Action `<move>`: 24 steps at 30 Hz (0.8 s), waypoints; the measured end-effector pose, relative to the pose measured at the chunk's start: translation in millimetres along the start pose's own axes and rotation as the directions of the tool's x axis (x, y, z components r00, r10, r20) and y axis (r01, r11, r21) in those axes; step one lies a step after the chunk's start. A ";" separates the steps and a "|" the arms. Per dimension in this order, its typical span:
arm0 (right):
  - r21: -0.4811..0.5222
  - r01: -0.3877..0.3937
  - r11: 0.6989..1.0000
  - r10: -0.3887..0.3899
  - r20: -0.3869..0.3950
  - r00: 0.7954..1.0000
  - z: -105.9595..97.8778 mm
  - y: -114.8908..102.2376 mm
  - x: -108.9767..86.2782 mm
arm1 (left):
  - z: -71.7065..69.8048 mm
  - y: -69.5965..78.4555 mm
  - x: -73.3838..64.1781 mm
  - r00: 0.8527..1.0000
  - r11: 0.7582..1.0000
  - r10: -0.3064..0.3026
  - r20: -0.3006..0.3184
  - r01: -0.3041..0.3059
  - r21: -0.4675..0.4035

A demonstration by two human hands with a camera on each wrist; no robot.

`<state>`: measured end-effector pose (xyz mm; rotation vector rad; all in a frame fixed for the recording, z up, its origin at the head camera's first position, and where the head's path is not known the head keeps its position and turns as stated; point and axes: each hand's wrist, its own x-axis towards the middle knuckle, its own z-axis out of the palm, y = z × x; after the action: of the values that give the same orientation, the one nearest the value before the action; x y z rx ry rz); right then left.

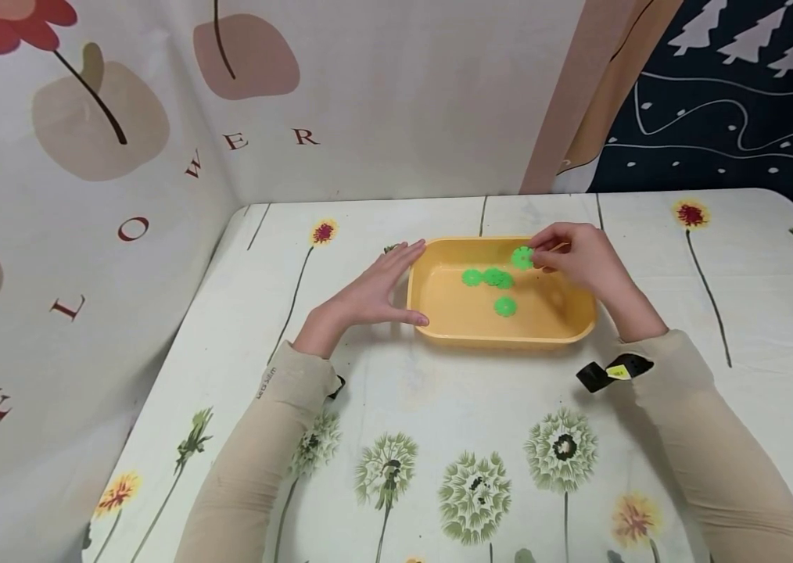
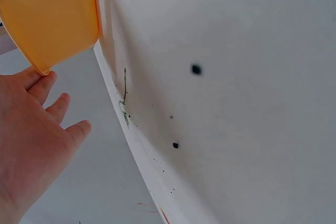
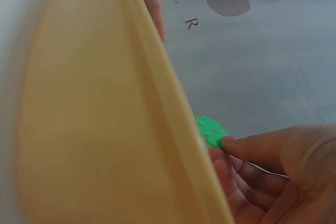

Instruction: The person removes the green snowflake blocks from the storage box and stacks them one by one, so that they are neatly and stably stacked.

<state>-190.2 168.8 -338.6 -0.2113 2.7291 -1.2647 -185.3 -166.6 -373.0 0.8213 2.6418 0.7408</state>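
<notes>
My right hand [image 1: 579, 254] pinches a green notched plastic disc [image 1: 522, 258] between thumb and fingertips, over the back right part of a yellow tray [image 1: 453, 317]. In the right wrist view the held disc [image 3: 211, 131] shows beyond the tray's rim, with slots cut round its edge. Several more green discs [image 1: 471, 277] lie on the tray floor; some overlap in the middle, and a lone disc [image 1: 505, 306] is nearer the front. At the tray's left end, my left hand [image 1: 371, 293] is spread, fingertips touching the back corner and thumb at the front one.
The table [image 1: 368, 391] has a white cloth printed with dandelions and flowers. Behind and to the left hangs a pale printed curtain [image 1: 403, 117]; a dark cloth [image 1: 727, 117] with white trees hangs at the back right. A black strap [image 1: 611, 374] sticks out from the right sleeve.
</notes>
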 end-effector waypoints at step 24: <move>0.007 -0.167 0.986 0.165 -0.198 0.966 -46.9 43.8 -18.9 | 0.0 -1.1 0.5 1.000 1.000 -0.008 0.005 0.008 0.010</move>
<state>-183.0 235.2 -341.0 0.1489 2.8445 -1.2895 -186.2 -167.1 -373.6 0.8130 2.6452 0.7233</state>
